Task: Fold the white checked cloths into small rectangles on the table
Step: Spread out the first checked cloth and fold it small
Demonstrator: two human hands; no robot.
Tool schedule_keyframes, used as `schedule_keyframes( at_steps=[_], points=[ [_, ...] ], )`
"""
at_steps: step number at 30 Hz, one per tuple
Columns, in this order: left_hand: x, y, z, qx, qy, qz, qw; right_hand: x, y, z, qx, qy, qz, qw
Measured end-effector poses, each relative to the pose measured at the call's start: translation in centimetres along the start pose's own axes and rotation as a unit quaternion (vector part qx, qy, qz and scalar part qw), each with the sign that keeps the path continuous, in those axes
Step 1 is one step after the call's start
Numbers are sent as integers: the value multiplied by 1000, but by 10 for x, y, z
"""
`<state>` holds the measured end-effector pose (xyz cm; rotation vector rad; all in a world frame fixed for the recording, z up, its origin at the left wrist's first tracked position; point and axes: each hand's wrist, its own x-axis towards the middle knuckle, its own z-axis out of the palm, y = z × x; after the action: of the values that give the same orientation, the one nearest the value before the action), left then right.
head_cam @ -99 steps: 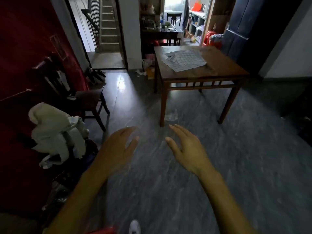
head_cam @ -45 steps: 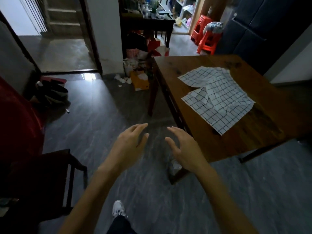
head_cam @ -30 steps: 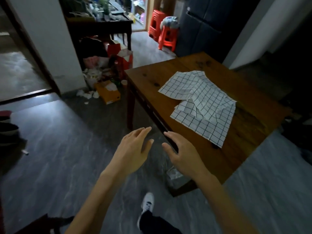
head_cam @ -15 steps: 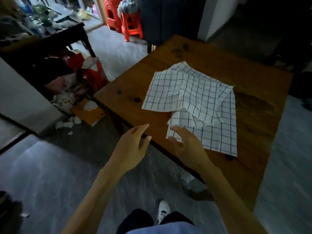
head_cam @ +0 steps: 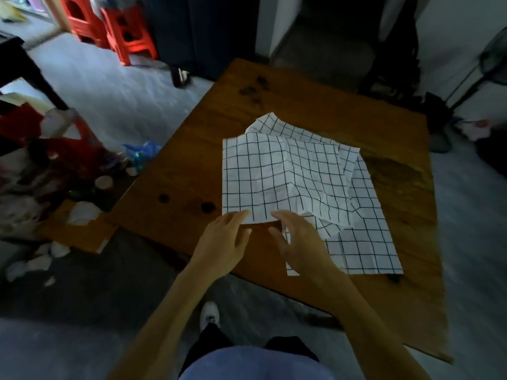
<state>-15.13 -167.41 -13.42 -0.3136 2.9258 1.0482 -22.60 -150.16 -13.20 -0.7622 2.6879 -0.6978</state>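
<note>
No brand, label or writing can be read anywhere. The white checked cloths lie in a rumpled, overlapping heap on the wooden table: the upper one is spread across the middle, its near left corner close to the table's near edge, and a lower one sticks out from under it toward the near right corner. The tabletop is brown, with dark knots near its left edge and dark stains at the far corner.

The left hand hovers over the near edge, fingers straight and relaxed, fingertips at the upper cloth's near corner; whether they touch it I cannot tell. The right hand is spread loosely over the lower cloth's near left part, grasping nothing.

The floor is grey and streaked. Red plastic stools stand beyond the far left, and a litter of red bags, paper scraps and a cardboard box lies on the floor to the left. A white shoe shows below the near edge.
</note>
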Motion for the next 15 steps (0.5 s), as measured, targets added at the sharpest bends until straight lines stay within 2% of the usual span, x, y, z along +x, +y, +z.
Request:
schedule_keyframes(
  at_steps=[5,15],
  points=[
    [37,-48,-5,28,-44,17,999,39,-17,34,-27,-15,30,999],
    [87,-127,31,114,-100,-23,988,96,-12,122,-25,-99,71,992]
  ],
)
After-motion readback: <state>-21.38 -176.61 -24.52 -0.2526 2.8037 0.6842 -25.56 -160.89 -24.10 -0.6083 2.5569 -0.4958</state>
